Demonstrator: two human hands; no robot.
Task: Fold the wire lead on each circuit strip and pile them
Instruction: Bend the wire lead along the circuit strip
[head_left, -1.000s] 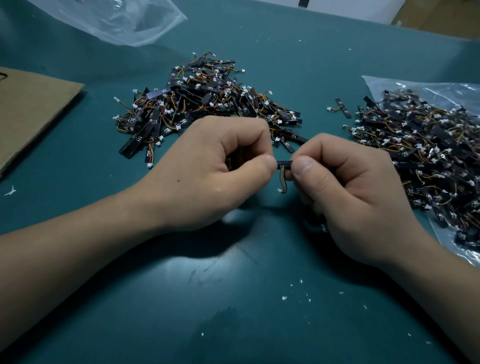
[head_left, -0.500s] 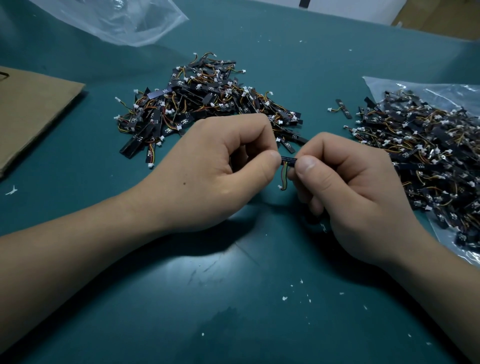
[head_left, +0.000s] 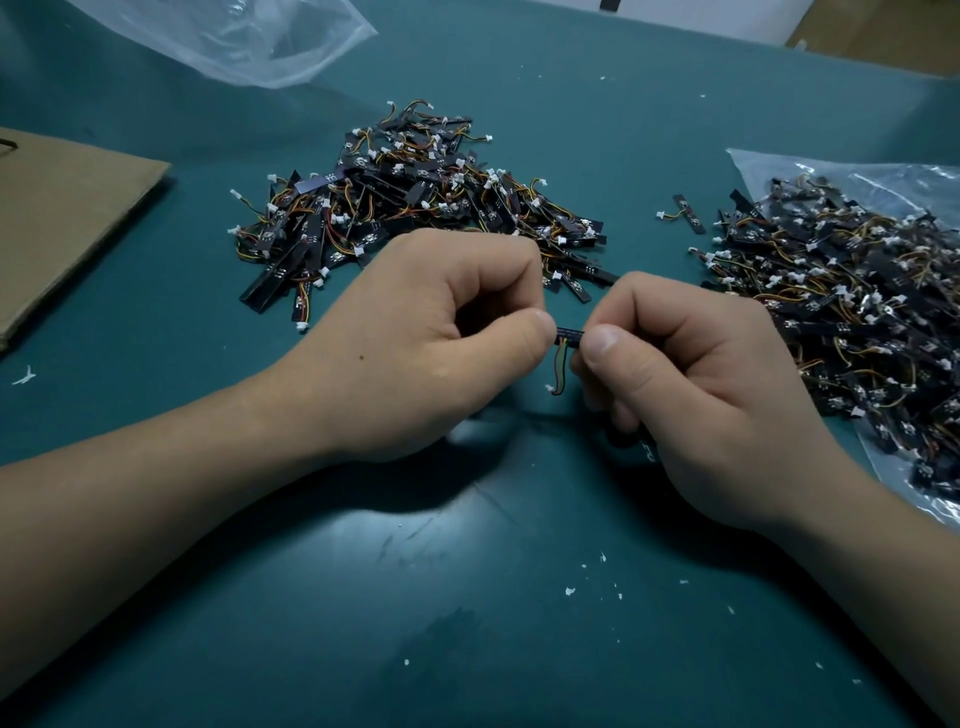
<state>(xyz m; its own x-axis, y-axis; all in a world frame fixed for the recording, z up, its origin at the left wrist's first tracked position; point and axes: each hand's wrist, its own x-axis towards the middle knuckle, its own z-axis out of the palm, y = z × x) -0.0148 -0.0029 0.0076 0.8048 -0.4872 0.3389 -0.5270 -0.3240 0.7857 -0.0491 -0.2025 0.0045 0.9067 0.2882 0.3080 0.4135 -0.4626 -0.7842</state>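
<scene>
- Circuit strip (head_left: 569, 333) spans the gap between both thumbs, above the green table (head_left: 467, 597) near centre.
- Left hand (head_left: 415, 343) pinches one end, fingers curled.
- Right hand (head_left: 691, 379) pinches the other end.
- Wire lead (head_left: 558, 371) hangs below it.
- Large pile (head_left: 415, 208) lies beyond; a second heap (head_left: 841, 291) rests on a plastic bag (head_left: 779, 169), far right.

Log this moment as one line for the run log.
step: lead fold | left hand: pinches circuit strip | right hand: pinches same strip | wire lead: hangs below strip
</scene>
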